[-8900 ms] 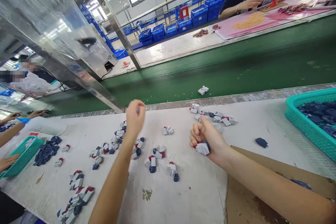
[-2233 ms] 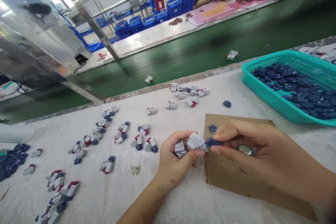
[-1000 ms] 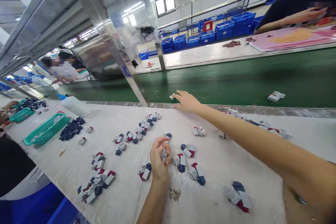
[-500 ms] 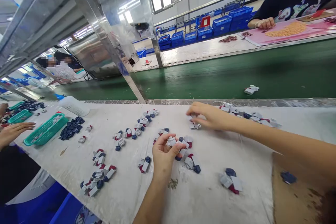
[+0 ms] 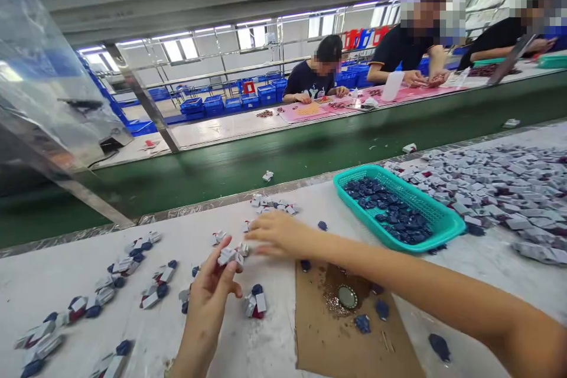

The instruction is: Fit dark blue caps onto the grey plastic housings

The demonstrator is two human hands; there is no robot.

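Observation:
My left hand [image 5: 211, 292] pinches a small light-grey plastic piece [image 5: 228, 256] between thumb and fingers. Just to its right, my right hand [image 5: 279, 234] has its fingers stretched out and slightly blurred, with nothing visible in them. Behind the hands lies a group of grey, dark-red and navy pieces [image 5: 270, 205]. A small cluster of assembled-looking pieces [image 5: 256, 301] rests on the white table [image 5: 248, 348] near my left wrist. More such clusters [image 5: 126, 266] form a line toward the left.
A teal basket [image 5: 447, 227] of navy pieces stands at right, beside a big pile of grey pieces [image 5: 500, 183]. Brown cardboard [image 5: 319, 331] bears a round metal cap [image 5: 348, 296] and navy pieces. Beyond runs a green conveyor belt [image 5: 221, 165]; co-workers sit across it.
The view has swung right, bringing the basket, cardboard and large pile into sight. My right hand has come closer to my left and its fingers have straightened. My left hand still holds a grey piece.

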